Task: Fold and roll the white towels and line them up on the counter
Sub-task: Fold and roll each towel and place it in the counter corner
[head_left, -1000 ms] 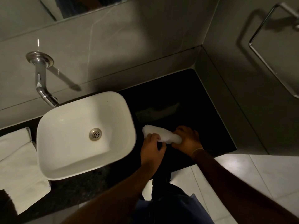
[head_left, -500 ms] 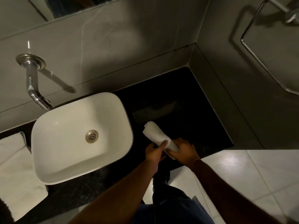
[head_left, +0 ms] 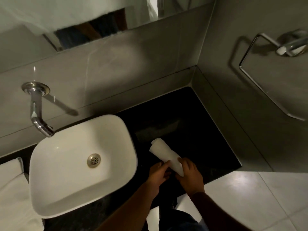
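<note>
A rolled white towel (head_left: 164, 152) lies on the black counter (head_left: 196, 130) just right of the basin, its far end pointing up-left toward the wall. My right hand (head_left: 189, 174) grips the roll's near end from the right. My left hand (head_left: 158, 172) touches the same end from the left, fingertips on the roll. More white towels (head_left: 15, 189) lie flat on the counter at the far left, partly cut off by the frame edge.
A white rectangular basin (head_left: 80, 189) sits on the counter with a chrome wall spout (head_left: 37, 114) above it. A chrome towel ring (head_left: 260, 77) hangs on the right wall. Grey tiled walls close the counter at back and right; pale floor tiles lie below.
The roll has turned from lying almost crosswise to pointing away from me, up-left. Both hands slid down to its near end. The camera tilted up, showing more wall and mirror.
</note>
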A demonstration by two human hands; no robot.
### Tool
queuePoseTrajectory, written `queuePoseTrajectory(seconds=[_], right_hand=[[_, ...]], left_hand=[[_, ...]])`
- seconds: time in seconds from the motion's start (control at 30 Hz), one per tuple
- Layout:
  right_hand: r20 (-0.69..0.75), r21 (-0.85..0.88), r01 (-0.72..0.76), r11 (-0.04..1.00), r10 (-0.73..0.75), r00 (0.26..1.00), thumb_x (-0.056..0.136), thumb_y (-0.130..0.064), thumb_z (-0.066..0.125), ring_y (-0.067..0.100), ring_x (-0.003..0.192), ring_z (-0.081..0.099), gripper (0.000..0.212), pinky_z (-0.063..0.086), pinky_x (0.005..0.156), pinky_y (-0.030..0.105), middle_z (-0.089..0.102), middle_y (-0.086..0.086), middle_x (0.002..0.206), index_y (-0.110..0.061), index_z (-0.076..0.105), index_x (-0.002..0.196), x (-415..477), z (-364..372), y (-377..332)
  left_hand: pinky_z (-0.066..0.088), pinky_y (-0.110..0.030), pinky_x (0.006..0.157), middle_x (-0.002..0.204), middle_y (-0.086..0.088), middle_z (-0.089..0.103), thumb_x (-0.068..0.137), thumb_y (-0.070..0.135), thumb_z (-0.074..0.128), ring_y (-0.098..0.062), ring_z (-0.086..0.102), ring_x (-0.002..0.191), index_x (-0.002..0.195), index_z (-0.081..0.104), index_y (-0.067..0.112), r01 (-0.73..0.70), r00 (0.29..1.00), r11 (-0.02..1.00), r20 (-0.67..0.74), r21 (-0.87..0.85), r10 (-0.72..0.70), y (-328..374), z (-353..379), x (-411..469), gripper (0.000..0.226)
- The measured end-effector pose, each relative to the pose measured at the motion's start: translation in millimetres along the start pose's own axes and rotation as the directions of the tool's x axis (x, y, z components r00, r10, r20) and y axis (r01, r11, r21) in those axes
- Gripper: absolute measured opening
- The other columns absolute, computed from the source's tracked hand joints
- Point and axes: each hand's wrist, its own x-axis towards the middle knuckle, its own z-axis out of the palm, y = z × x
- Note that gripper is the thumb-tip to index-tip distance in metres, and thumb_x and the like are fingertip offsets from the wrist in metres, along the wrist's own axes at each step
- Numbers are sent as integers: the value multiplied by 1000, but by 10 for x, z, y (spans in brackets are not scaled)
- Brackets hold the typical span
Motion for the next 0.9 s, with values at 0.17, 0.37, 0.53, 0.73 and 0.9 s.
queuePoseTrajectory(seconds=[0.17, 0.37, 0.53, 0.73, 0.9], right_hand=[[-23, 248, -124, 961, 133, 991, 84, -40, 73, 23, 118, 56, 68, 51, 96, 41, 53, 2, 135, -28, 44, 144, 423, -231, 19], [-247, 347, -223, 911, 318, 915, 83, -33, 70, 22, 105, 58, 52, 50, 81, 33, 53, -6, 126, -27, 51, 131, 1484, -825, -103], [-300, 333, -256, 907, 360, 884, 92, -33, 58, 33, 124, 48, 59, 44, 103, 47, 38, 7, 148, -25, 36, 147, 2364, -1049, 83], [-328, 202, -334, 921, 385, 863, 90, -51, 35, 41, 130, 43, 67, 36, 110, 55, 38, 18, 150, -22, 34, 150, 2687, -843, 388], [-485, -5, -231, 973, 200, 851, 93, -34, 49, 43, 134, 38, 59, 31, 108, 61, 36, 21, 151, -28, 35, 150, 2515, -779, 374]], left_hand=[[52, -36, 93, 128, -7, 65, 100, 32, 59, -23, 66, 106, 142, 49, 21, 5, 999, 995, -35, 102, -2, 82, -61, -148, 45], [52, -40, 89, 116, -7, 72, 91, 32, 62, -29, 72, 101, 127, 57, 24, 54, 994, 989, -100, 138, -41, -9, -405, -310, 38], [50, -38, 84, 109, -8, 75, 88, 37, 63, -29, 75, 85, 127, 57, 27, 98, 989, 994, -115, 36, -94, -118, -675, -420, 41], [51, -37, 81, 90, -11, 77, 102, 24, 52, -27, 70, 67, 128, 58, 22, 149, 976, 989, -162, -11, -149, -150, -781, -474, 27], [56, -33, 57, 73, -17, 72, 104, 14, 50, -24, 65, 49, 130, 58, 11, 72, 984, 997, -162, 17, -69, -114, -825, -496, 27]])
